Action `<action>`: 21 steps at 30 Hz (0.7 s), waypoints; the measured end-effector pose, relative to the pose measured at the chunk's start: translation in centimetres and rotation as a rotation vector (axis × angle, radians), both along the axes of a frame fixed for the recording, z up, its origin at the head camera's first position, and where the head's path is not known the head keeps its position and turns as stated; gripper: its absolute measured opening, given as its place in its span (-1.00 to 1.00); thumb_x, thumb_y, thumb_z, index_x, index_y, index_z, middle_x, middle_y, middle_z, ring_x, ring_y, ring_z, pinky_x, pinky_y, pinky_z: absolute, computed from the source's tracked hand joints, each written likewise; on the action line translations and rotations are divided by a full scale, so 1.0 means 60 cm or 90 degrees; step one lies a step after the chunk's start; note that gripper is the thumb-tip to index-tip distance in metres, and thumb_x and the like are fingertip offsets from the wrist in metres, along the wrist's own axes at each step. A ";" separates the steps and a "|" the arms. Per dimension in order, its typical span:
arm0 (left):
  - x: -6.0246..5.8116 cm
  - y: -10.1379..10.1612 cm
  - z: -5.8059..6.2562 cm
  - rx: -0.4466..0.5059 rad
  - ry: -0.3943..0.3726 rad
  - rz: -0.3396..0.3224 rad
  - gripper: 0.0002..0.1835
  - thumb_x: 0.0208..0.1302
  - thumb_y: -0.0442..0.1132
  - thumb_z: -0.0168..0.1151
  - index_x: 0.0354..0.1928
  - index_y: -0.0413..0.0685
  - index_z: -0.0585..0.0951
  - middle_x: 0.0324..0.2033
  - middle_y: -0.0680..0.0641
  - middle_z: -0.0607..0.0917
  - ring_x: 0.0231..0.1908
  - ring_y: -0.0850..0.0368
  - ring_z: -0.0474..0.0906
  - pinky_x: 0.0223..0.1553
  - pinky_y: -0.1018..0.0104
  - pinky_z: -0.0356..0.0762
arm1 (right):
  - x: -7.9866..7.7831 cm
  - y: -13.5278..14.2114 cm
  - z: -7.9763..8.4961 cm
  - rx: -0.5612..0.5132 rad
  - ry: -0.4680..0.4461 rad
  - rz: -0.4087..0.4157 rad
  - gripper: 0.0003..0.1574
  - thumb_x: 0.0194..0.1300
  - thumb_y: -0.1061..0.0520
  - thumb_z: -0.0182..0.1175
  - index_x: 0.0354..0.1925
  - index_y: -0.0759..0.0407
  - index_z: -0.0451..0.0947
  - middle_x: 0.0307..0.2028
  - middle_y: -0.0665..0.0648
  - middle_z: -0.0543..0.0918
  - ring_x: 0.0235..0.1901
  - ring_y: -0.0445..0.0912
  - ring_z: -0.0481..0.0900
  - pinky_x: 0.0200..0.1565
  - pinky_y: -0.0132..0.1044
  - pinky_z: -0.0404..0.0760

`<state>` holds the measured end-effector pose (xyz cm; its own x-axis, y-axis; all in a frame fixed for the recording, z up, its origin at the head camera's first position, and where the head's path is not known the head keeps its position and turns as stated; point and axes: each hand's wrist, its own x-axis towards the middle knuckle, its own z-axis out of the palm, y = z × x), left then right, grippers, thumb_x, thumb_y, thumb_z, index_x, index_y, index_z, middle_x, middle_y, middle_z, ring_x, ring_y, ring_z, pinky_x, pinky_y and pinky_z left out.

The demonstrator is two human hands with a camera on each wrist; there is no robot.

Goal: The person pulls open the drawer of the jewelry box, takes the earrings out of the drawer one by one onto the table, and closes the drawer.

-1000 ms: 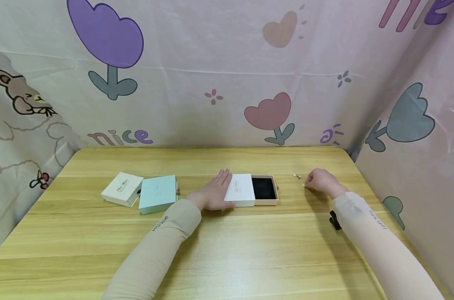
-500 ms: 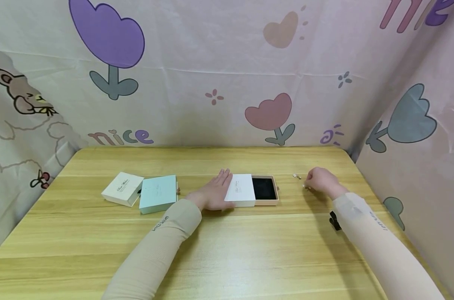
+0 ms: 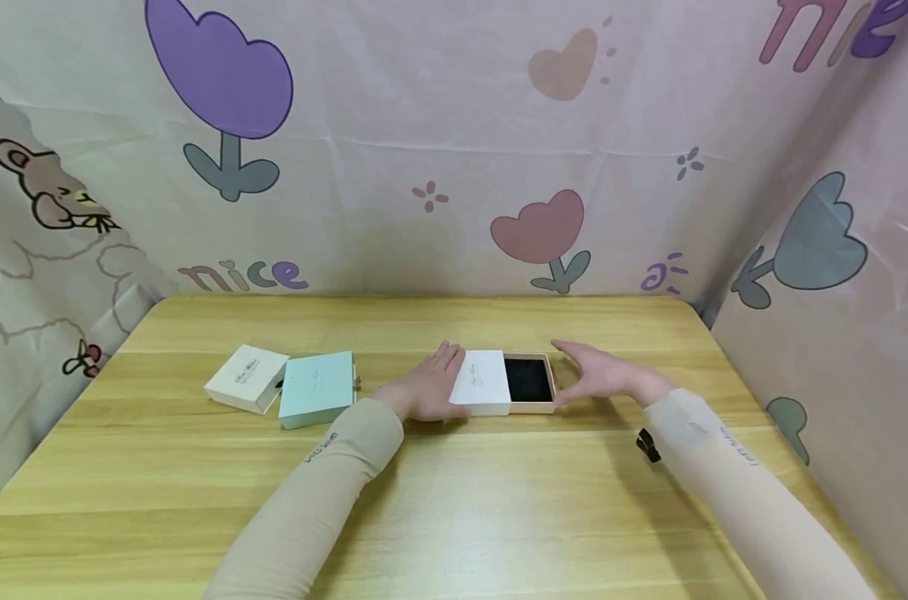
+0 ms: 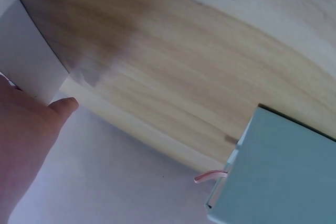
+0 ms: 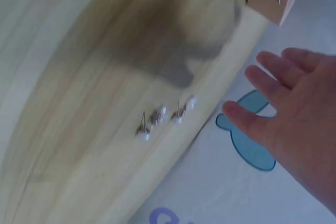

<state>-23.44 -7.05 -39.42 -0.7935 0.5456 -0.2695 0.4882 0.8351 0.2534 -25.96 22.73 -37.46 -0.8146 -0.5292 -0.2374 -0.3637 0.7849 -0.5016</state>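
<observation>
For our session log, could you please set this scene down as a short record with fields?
left hand: at the left end of the white box, fingers straight
right hand: fingers spread near the tray's outer end; contact unclear
white box: partly open, its tray showing a black lining
earrings: lying on the table, seen in the right wrist view
other boxes: cream box and teal box, side by side at left
</observation>
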 end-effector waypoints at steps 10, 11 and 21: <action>-0.003 0.002 -0.006 0.005 -0.001 0.001 0.04 0.23 0.22 0.07 0.45 -0.26 -0.20 0.47 -0.22 -0.14 0.47 -0.11 -0.34 0.45 0.07 -0.16 | -0.001 -0.016 -0.015 0.014 -0.017 0.040 0.32 -0.08 -0.06 0.44 0.38 0.48 -0.08 0.37 0.47 0.09 0.35 0.33 0.08 0.35 0.16 0.06; -0.003 0.002 -0.006 0.007 0.000 0.000 0.04 0.23 0.21 0.07 0.45 -0.27 -0.19 0.47 -0.22 -0.14 0.47 -0.11 -0.34 0.45 0.07 -0.16 | -0.002 -0.017 -0.014 0.012 -0.023 0.035 0.32 -0.08 -0.06 0.45 0.39 0.47 -0.07 0.37 0.46 0.09 0.35 0.32 0.08 0.35 0.15 0.06; -0.001 0.002 -0.004 0.006 -0.001 0.005 0.03 0.24 0.21 0.06 0.45 -0.26 -0.19 0.47 -0.21 -0.14 0.47 -0.10 -0.33 0.45 0.06 -0.14 | -0.003 -0.023 -0.008 0.037 -0.013 0.029 0.31 -0.09 -0.06 0.45 0.38 0.46 -0.04 0.34 0.45 0.18 0.32 0.30 0.17 0.33 0.13 0.13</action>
